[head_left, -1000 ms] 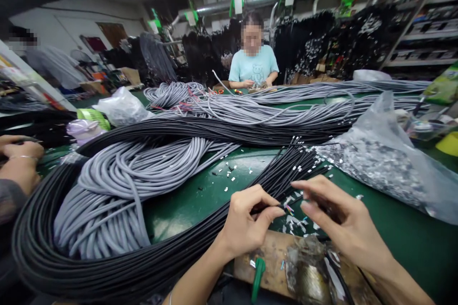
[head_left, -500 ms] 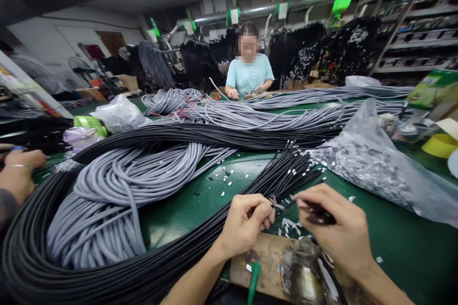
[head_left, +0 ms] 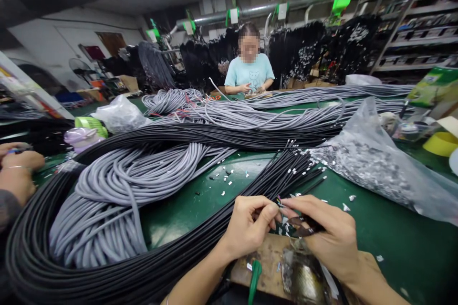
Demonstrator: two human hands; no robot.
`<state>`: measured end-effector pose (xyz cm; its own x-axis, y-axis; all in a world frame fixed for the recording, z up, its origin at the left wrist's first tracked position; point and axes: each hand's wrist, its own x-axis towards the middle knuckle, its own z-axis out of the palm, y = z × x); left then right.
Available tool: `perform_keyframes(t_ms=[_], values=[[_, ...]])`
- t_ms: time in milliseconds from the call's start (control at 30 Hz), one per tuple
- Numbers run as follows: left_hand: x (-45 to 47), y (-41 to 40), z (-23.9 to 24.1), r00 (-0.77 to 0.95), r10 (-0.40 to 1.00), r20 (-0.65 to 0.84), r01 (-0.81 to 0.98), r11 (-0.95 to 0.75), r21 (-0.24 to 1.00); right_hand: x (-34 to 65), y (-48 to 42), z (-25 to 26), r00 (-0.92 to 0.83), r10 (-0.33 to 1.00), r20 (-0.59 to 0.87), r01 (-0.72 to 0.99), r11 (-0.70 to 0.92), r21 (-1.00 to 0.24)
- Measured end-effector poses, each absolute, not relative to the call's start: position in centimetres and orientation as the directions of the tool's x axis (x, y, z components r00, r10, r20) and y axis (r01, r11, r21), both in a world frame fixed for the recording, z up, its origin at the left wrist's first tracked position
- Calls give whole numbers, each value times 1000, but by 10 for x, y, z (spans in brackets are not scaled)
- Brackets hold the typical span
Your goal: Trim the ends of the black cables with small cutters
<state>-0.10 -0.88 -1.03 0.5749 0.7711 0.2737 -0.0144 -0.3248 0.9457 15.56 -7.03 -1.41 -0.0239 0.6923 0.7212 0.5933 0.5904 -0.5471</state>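
Observation:
My left hand (head_left: 250, 224) is closed in a pinch on the end of a black cable, where small coloured wires (head_left: 278, 199) stick out past the fingertips. Close against it, my right hand (head_left: 332, 233) has thumb and forefinger at those wires. Tucked in that same hand is a pair of dark snips (head_left: 304, 229), blades pointing left. Below both hands lies a stained wooden board (head_left: 265, 250), bearing a grimy metal block (head_left: 306, 274) and a green handle (head_left: 255, 278). White scraps are scattered behind the board.
A thick black cable bundle (head_left: 171, 255) curves round from the left, its tagged ends (head_left: 291, 171) fanned beyond my hands. Coiled grey cables (head_left: 118, 185) lie inside the curve. A clear bag of small pieces (head_left: 372, 171) sits right. Co-workers sit opposite (head_left: 249, 73) and at left (head_left: 17, 171).
My right hand has moved left, bringing its fingertips to the wires at my left hand; the snips show more plainly. The co-worker opposite has raised one hand from the table.

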Motion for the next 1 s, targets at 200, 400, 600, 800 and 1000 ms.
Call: perform_keyframes(t_ms=[200,400,600,800,1000], values=[[0,-10,-10,584,766,267,11,-337,942,156,-70,-9,-4,701,713,585,580,-567],[1,-7,-8,637,708,304,-64,-345,936,153,-61,2,18,968,250,75,248,-966],[1,0,-7,580,679,450,-24,-538,843,153,-55,-4,-132,990,-51,-261,-85,-962],[7,6,-14,575,756,312,-49,-349,936,159,-50,-12,204,964,170,103,151,-983],[8,12,-18,620,766,170,-117,-124,985,158,-50,-5,200,905,376,290,312,-905]])
